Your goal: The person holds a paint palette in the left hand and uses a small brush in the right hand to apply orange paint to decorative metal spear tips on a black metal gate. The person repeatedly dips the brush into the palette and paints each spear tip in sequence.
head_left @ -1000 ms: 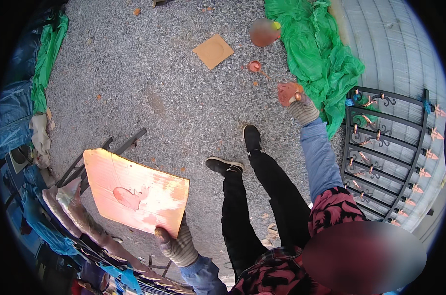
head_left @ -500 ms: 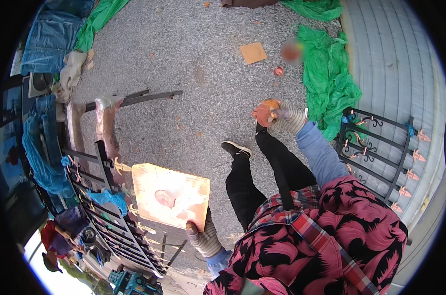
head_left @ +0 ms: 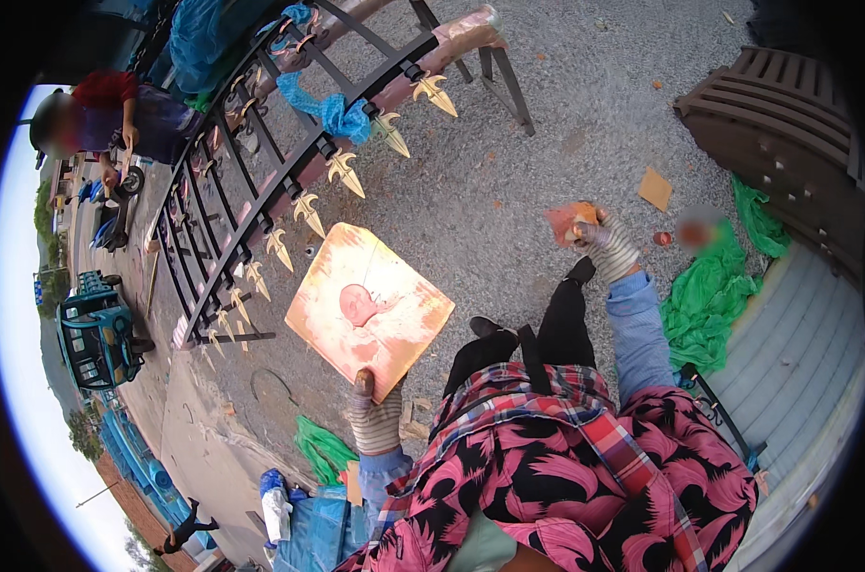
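My left hand (head_left: 373, 418), in a striped glove, grips the lower corner of a square board (head_left: 408, 300) between thumb and fingers. Smears of coppery pink paint cover the board, with a round wet blob (head_left: 358, 305) near its middle. My right hand (head_left: 610, 248), also in a striped glove, is closed on a crumpled orange-red sponge-like pad (head_left: 562, 223), held out to the right, apart from the board. Just beyond the board lies a black metal fence panel (head_left: 251, 195) with gold-painted spear tips (head_left: 345, 173); neither hand touches it.
Dark trestle legs (head_left: 508, 91) stand at the fence's far end. On the gravel at right are a cardboard square (head_left: 655, 189), a small red container (head_left: 662, 238) and green plastic sheeting (head_left: 704, 310). A dark slatted panel (head_left: 775, 133) lies far right. Another person (head_left: 118, 119) is behind the fence.
My view has swung left, bringing the fence and its gold tips up beside the board. The board has tilted and come closer to the tips. Both hands keep their holds.
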Demonstrator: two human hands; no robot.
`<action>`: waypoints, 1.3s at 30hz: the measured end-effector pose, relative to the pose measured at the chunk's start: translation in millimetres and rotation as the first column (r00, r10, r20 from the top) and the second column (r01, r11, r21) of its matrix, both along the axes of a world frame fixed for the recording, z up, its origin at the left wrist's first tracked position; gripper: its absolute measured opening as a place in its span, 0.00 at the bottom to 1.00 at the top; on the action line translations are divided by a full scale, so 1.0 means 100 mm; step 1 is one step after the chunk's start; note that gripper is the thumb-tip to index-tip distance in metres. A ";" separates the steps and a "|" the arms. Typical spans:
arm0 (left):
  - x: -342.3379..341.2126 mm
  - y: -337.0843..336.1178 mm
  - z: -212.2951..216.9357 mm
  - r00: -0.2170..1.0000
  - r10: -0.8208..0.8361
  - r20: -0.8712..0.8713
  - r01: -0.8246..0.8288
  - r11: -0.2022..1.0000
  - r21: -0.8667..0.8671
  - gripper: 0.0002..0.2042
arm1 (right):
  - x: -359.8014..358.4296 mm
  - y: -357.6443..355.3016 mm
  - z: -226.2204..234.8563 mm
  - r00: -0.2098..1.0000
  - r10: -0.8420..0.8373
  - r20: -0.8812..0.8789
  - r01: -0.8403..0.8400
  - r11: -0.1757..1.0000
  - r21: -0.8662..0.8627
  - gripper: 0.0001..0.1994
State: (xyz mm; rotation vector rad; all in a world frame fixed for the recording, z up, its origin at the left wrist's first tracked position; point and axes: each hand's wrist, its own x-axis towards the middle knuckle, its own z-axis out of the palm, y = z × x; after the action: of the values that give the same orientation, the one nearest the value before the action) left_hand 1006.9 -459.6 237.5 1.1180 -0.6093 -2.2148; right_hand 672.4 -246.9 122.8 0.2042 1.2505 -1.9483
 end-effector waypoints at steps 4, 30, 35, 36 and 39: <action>0.34 -0.35 0.09 0.996 0.075 -0.042 -0.077 0.996 -0.047 0.36 | 0.28 -0.59 0.04 0.991 0.103 0.081 -0.082 0.970 -0.230 0.24; -1.01 -2.50 -0.17 0.965 0.263 0.005 -0.261 0.960 -0.101 0.34 | -1.79 -3.59 -1.06 0.556 0.806 -0.200 0.073 0.193 0.979 0.19; -1.21 -2.67 -0.19 0.967 0.254 0.017 -0.252 0.965 -0.071 0.36 | -1.77 -3.48 -0.70 0.418 0.899 0.131 0.041 -0.163 0.986 0.15; -1.26 -2.70 -0.24 0.971 0.239 0.011 -0.239 0.970 -0.051 0.36 | -1.78 -3.47 -0.59 0.470 0.881 0.061 0.026 -0.083 0.996 0.22; -1.34 -2.72 -0.25 0.976 0.209 0.052 -0.206 0.977 -0.063 0.37 | -1.67 -3.69 -0.64 0.308 0.904 -0.296 0.288 0.208 0.935 0.21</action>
State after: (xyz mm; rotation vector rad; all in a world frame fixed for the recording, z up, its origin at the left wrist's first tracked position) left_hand 872.9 -731.7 212.6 1.1651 -0.5502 -1.9811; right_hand 505.7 -616.0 58.8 -0.7630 2.7631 -0.2799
